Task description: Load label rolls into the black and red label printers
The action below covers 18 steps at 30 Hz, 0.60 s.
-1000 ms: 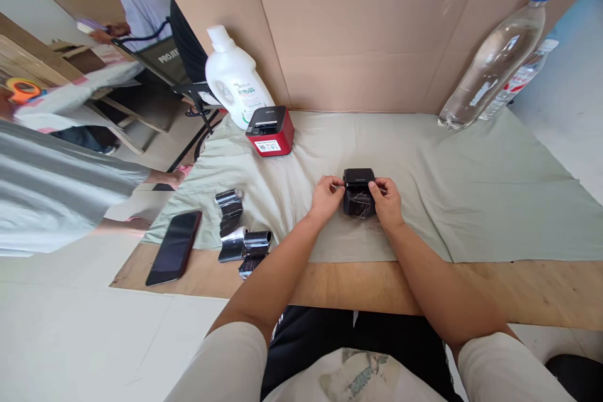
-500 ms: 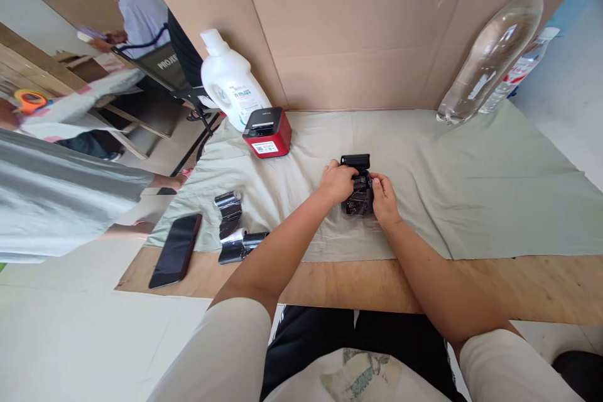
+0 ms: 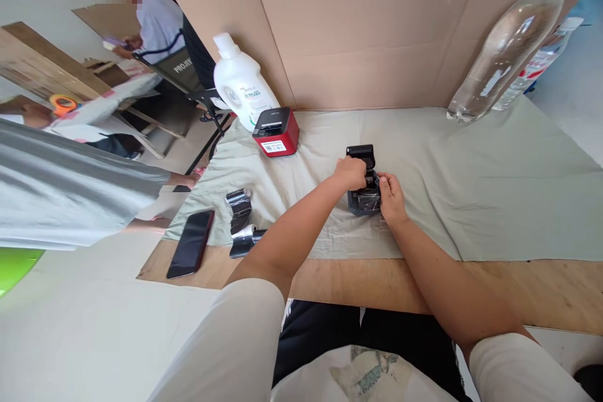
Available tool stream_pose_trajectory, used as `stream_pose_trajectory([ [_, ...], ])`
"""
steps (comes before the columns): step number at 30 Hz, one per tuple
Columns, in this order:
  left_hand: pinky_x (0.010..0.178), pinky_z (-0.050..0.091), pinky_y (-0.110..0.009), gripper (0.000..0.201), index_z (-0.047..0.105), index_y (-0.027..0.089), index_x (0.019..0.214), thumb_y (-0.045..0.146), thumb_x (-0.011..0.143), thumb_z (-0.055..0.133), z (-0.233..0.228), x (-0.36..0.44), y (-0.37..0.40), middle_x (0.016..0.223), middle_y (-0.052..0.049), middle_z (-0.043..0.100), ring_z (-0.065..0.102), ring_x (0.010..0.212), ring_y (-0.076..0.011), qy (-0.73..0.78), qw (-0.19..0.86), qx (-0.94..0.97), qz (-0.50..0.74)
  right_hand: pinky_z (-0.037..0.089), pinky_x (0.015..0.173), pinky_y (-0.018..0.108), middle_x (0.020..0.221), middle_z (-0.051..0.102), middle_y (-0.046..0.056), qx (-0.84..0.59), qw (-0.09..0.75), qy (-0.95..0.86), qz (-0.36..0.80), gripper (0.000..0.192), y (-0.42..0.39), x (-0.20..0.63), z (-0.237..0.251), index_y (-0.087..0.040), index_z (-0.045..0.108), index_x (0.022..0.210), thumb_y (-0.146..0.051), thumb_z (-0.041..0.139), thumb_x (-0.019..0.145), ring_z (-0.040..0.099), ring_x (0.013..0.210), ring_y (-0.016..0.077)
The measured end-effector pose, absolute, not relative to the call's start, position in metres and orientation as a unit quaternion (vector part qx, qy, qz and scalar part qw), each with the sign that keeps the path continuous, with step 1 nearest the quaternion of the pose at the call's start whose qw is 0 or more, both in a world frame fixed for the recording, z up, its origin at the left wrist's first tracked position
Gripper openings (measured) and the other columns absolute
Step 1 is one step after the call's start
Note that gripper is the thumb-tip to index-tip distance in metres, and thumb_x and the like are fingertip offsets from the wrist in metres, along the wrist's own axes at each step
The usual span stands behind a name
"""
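Observation:
A small black printer-like device (image 3: 360, 206) stands on the cloth with its lid (image 3: 362, 154) raised. Shiny dark film (image 3: 369, 201) shows in its front part. My left hand (image 3: 351, 173) is curled over the device's open top at the left, its fingertips hidden inside below the lid. What they pinch, if anything, I cannot make out. My right hand (image 3: 392, 196) grips the device's right side, thumb towards the top edge. Left of my forearm lie loose shiny black film strips (image 3: 239, 207), partly rolled and partly covered by the arm.
A red and black printer (image 3: 277, 133) stands before a white detergent bottle (image 3: 245, 85). A phone (image 3: 191, 244) lies at the left edge. Two water bottles, the larger blue-capped (image 3: 511, 44), lean right. Cardboard (image 3: 367, 31) closes the back. People are at the left.
My left hand has shifted up towards the lid's hinge, uncovering more of the film at the front. My right hand keeps its hold. The whole view has swung slightly left.

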<state>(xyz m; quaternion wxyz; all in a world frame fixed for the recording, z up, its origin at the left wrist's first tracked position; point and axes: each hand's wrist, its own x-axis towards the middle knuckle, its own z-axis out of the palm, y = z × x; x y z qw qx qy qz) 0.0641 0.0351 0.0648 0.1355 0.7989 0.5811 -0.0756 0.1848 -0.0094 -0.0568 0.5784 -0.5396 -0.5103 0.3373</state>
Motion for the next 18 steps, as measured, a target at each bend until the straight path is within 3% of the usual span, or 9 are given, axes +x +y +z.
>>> stream_pose_trajectory([
  [3,0.084,0.047,-0.035,0.04,0.067,0.015,0.102,0.023,0.063,0.074,0.069,0.058,0.038,0.104,-0.011,0.07,0.062,0.097,-0.0268,0.59,0.208,0.78,0.018,0.044,0.103,0.048,0.11,0.065,0.008,-0.542,0.575,-0.51,0.34,0.047,-0.01,0.187,-0.056,-0.023,0.063,0.104,-0.063,0.046,0.089,0.058,0.109,0.0245],
  [6,0.074,0.048,-0.028,0.04,0.062,0.014,0.102,0.021,0.064,0.072,0.078,0.039,0.041,0.097,-0.006,0.069,0.062,0.083,-0.0184,0.56,0.321,0.754,0.12,0.043,0.103,0.047,0.11,0.066,0.008,-0.549,0.571,-0.51,0.337,0.046,-0.011,0.189,-0.053,-0.023,0.063,0.104,-0.063,0.046,0.089,0.059,0.109,0.0242],
  [10,0.069,0.047,-0.026,0.034,0.064,0.016,0.09,0.026,0.058,0.073,0.097,-0.028,0.04,0.088,-0.002,0.067,0.061,0.078,-0.0161,0.516,0.451,0.728,0.027,0.042,0.105,0.048,0.113,0.066,0.01,-0.553,0.564,-0.513,0.336,0.05,-0.011,0.188,-0.051,-0.022,0.063,0.103,-0.066,0.044,0.089,0.059,0.111,0.0246],
  [13,0.069,0.047,-0.027,0.032,0.066,0.017,0.082,0.032,0.054,0.073,0.102,-0.095,0.035,0.083,-0.003,0.068,0.061,0.079,-0.0194,0.561,0.433,0.699,-0.1,0.042,0.105,0.049,0.113,0.066,0.011,-0.56,0.562,-0.512,0.33,0.052,-0.011,0.184,-0.05,-0.022,0.063,0.102,-0.068,0.043,0.087,0.059,0.111,0.0252],
  [18,0.078,0.048,-0.029,0.033,0.069,0.019,0.086,0.03,0.055,0.065,0.078,-0.173,0.016,0.09,-0.005,0.073,0.065,0.09,-0.0251,0.663,0.245,0.687,-0.169,0.044,0.101,0.048,0.114,0.066,0.01,-0.563,0.559,-0.513,0.328,0.05,-0.012,0.183,-0.049,-0.023,0.062,0.102,-0.068,0.044,0.088,0.059,0.109,0.0243],
])
